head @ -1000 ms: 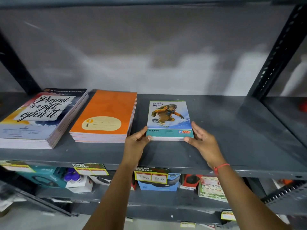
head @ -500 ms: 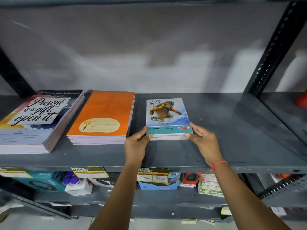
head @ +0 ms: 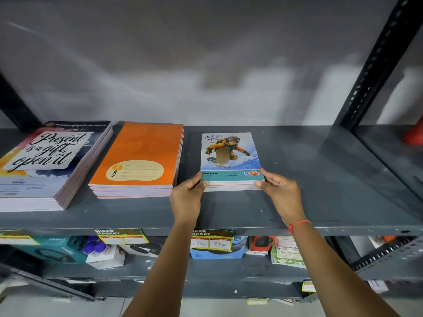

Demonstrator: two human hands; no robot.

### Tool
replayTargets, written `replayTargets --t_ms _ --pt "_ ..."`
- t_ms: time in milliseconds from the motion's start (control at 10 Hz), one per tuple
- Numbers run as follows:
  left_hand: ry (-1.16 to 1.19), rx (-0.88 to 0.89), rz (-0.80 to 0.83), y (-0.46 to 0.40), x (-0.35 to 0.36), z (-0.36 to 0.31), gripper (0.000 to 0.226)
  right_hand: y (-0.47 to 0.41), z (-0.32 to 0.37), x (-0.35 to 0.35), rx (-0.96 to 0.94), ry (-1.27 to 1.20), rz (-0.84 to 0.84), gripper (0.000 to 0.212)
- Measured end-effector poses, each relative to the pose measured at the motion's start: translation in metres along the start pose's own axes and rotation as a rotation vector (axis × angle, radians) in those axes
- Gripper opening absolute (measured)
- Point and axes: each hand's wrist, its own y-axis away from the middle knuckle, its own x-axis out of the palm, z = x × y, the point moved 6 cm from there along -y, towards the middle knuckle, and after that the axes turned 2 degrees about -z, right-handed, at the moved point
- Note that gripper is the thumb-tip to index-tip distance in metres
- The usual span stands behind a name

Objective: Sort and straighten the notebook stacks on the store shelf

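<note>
Three notebook stacks lie flat on the grey metal shelf [head: 320, 179]. At the left is a tall stack with a "Present is a gift, open it" cover [head: 43, 161]. In the middle sits an orange stack [head: 142, 156]. To its right is a small stack with a snowboarder cover [head: 230, 154]. My left hand [head: 187, 195] grips that small stack's near left corner, thumb on top. My right hand [head: 281, 193] grips its near right corner. A red thread circles my right wrist.
A perforated dark upright [head: 375, 62] stands at the right rear. Bare shelf lies right of the small stack. A red object [head: 414, 136] sits on the neighbouring shelf. Price tags [head: 211, 240] hang on the shelf edge; boxed goods fill the shelf below.
Both hands stay on the small stack's near corners. The stack sits squarer and slightly further back on the shelf than a second ago. The camera view shifted a little.
</note>
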Motion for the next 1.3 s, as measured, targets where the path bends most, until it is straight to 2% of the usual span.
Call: replayTargets --t_ms 900,1000,1100,1300 --pt "-0.095 0.080 -0.047 0.003 -0.003 -0.005 0.030 0.001 0.000 -0.002 -0.054 0.054 -0.047 0.040" --pt "-0.088 0.107 -0.045 0.006 -0.002 -0.005 0.031 0.011 0.004 0.000 -0.074 0.162 -0.035 0.042" --pt "-0.075 0.127 -0.027 0.005 -0.002 -0.010 0.031 0.029 0.012 0.007 -0.132 0.318 -0.004 0.053" --pt "-0.291 0.247 0.092 0.035 -0.009 -0.028 0.039 0.078 0.016 0.014 -0.058 0.479 0.011 0.066"
